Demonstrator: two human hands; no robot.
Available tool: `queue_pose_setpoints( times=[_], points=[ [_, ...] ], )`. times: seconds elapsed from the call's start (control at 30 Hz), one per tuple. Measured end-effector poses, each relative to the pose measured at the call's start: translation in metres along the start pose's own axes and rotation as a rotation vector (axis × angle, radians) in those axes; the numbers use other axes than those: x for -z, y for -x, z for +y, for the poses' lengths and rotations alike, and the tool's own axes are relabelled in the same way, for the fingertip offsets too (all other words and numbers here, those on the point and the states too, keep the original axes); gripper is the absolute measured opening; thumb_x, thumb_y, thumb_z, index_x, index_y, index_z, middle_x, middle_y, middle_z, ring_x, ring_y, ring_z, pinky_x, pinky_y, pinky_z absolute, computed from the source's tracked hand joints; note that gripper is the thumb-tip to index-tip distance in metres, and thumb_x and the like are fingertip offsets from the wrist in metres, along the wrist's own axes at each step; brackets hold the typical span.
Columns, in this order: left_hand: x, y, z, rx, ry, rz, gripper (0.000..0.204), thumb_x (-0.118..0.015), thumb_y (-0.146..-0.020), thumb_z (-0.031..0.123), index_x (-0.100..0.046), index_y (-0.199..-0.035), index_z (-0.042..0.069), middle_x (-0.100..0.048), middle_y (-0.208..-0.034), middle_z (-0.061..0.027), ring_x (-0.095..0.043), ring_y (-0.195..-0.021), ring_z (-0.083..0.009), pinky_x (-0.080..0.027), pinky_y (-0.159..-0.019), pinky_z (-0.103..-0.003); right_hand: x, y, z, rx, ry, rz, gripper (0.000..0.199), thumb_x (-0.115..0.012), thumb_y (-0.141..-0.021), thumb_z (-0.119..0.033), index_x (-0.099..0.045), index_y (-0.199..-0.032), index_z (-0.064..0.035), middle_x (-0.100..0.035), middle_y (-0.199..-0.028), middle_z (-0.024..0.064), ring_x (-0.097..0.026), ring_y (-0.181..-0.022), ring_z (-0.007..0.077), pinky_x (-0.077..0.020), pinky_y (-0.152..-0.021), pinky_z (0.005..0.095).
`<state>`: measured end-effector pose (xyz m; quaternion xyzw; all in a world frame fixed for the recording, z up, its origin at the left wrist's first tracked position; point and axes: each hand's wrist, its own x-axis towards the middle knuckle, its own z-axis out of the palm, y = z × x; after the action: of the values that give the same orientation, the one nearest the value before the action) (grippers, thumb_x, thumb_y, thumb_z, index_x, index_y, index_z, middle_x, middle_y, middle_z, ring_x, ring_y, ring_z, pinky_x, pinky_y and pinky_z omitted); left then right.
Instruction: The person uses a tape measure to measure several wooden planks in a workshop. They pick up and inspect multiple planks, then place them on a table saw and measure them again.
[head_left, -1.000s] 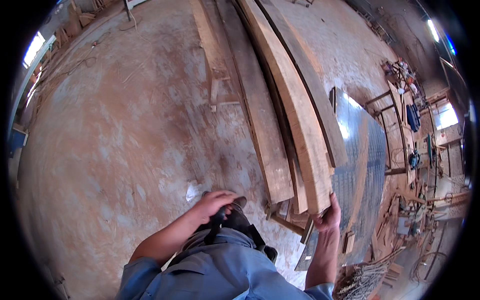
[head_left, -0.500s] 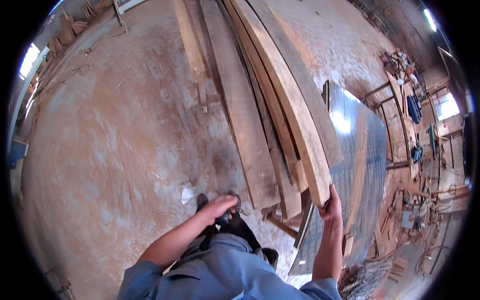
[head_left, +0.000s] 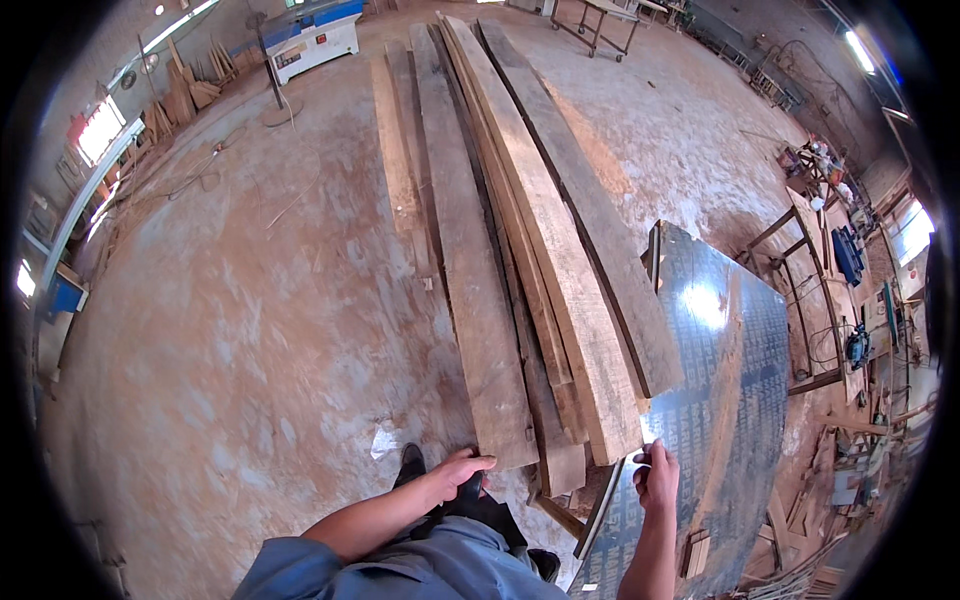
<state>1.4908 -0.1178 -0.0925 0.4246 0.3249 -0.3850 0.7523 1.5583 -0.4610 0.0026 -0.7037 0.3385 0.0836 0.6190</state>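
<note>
At the near end of a wide grey-brown plank (head_left: 462, 290), my left hand (head_left: 458, 474) is closed on the corner, thumb on top and fingers partly hidden. My right hand (head_left: 656, 477) is just off the near end of a thick, pale plank (head_left: 572, 290), above a dark glossy sheet. Its fingers are curled, and whatever they may hold is too small to make out. Narrower boards (head_left: 530, 330) lie between these two planks. Another grey plank (head_left: 600, 235) lies to their right.
The dark glossy sheet (head_left: 690, 380) lies to the right, with small wood pieces (head_left: 696, 553) on it. Farther right stands a wooden bench frame (head_left: 825, 290) with tools. A blue-and-white machine (head_left: 312, 42) is at the far left. Cables lie on the dusty floor (head_left: 250, 350).
The view has tilted up toward the far end of the stack. My left hand has moved onto the wide plank's end; my right hand has come off the pale plank's end.
</note>
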Motion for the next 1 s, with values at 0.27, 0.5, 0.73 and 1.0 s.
queue_pose_setpoints(
  times=[0.27,0.5,0.73,1.0],
  points=[
    [0.033,0.043,-0.005,-0.08,0.022,0.009,0.027,-0.063,-0.09,0.019,-0.057,-0.112,0.004,-0.061,-0.087,-0.0095,-0.062,-0.069,-0.0183,-0.055,-0.054,-0.035,-0.034,0.102,0.042,-0.109,0.247,-0.345,0.03,-0.064,-0.087,-0.028,-0.07,-0.089,0.0011,-0.066,-0.071,0.0089,-0.059,-0.057,0.0103,-0.0431,-0.048,0.0246],
    [0.034,0.116,0.018,-0.19,-0.064,0.122,0.034,-0.063,-0.09,0.021,-0.058,-0.117,0.001,-0.062,-0.084,-0.0069,-0.06,-0.066,-0.0139,-0.052,-0.057,-0.03,-0.153,0.102,0.038,0.412,0.495,-0.587,0.055,-0.063,-0.088,-0.039,-0.058,-0.12,0.0056,-0.07,-0.088,0.0176,-0.069,-0.082,0.0219,-0.0519,-0.076,0.0329],
    [0.046,0.143,0.023,-0.362,-0.372,0.119,0.032,-0.064,-0.088,0.02,-0.06,-0.113,0.001,-0.063,-0.089,-0.0053,-0.06,-0.073,-0.0125,-0.052,-0.064,-0.029,-0.196,0.129,0.032,0.141,0.191,-0.801,0.045,-0.06,-0.093,-0.04,-0.062,-0.111,0.0007,-0.066,-0.073,0.0089,-0.054,-0.048,0.0108,-0.0386,-0.041,0.0239],
    [-0.003,0.244,0.065,-0.858,-1.027,0.255,0.049,-0.07,-0.082,0.025,-0.055,-0.123,0.003,-0.066,-0.094,-0.0175,-0.067,-0.089,-0.0326,-0.051,-0.079,-0.042,-0.204,0.156,0.011,-0.325,-0.341,-1.082,0.05,-0.053,-0.095,-0.047,-0.058,-0.107,0.0013,-0.065,-0.079,0.0136,-0.049,-0.044,0.0126,-0.0331,-0.032,0.022]
  ],
)
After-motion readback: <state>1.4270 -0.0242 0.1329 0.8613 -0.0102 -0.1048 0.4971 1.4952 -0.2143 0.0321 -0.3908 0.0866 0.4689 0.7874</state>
